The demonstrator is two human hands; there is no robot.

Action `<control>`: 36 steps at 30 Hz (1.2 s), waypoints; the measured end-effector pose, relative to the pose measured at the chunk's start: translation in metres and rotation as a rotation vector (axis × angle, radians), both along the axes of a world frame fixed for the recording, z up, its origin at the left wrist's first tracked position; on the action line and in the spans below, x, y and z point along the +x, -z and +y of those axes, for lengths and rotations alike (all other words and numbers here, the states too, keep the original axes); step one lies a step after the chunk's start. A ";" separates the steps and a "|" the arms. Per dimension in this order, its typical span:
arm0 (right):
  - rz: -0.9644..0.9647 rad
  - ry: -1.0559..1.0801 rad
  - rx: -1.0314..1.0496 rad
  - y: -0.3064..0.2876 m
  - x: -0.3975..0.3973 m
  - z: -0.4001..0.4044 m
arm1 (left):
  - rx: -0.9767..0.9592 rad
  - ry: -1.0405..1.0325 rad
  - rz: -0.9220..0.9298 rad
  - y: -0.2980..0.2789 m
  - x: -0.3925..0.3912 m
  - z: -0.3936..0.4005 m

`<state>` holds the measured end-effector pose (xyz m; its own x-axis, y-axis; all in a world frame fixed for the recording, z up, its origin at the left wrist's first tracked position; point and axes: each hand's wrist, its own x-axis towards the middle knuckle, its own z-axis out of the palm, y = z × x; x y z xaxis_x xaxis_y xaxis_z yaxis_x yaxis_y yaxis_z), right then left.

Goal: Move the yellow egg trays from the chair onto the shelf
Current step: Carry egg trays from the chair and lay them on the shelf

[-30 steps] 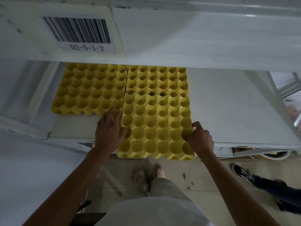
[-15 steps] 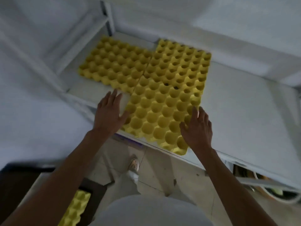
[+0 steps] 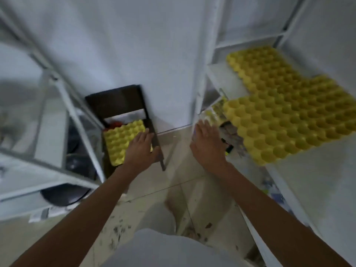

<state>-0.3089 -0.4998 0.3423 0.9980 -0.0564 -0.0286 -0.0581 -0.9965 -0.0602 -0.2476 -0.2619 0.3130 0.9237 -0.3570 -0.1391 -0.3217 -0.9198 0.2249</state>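
A yellow egg tray (image 3: 120, 140) lies on the seat of a dark chair (image 3: 115, 102) at centre left. My left hand (image 3: 141, 149) rests over the tray's right edge, fingers spread, not clearly gripping. Several yellow egg trays (image 3: 289, 112) lie flat on the white shelf (image 3: 323, 180) at the right, the nearest one overhanging the shelf's front edge. My right hand (image 3: 209, 146) hovers in the air with fingers apart, between the chair and the shelf, holding nothing.
A white shelving frame (image 3: 67, 97) stands left of the chair, with dark round objects (image 3: 65, 195) underneath. A white wall (image 3: 134, 45) is behind the chair. Packaged items (image 3: 225, 120) sit on the lower shelf under the trays. The tiled floor (image 3: 154, 189) lies between.
Both hands have left the tray on the shelf. The view has swung left and down; my left hand has reached to the tray on the chair.
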 end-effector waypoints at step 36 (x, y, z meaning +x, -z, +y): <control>0.689 0.168 0.326 0.286 0.285 0.177 | -0.118 -0.732 0.640 0.246 0.155 0.224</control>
<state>-0.0235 -0.3225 0.0564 0.7277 -0.0875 -0.6803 -0.3373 -0.9093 -0.2438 -0.0930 -0.0384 0.0675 0.6851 0.2305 -0.6910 0.5345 -0.8036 0.2618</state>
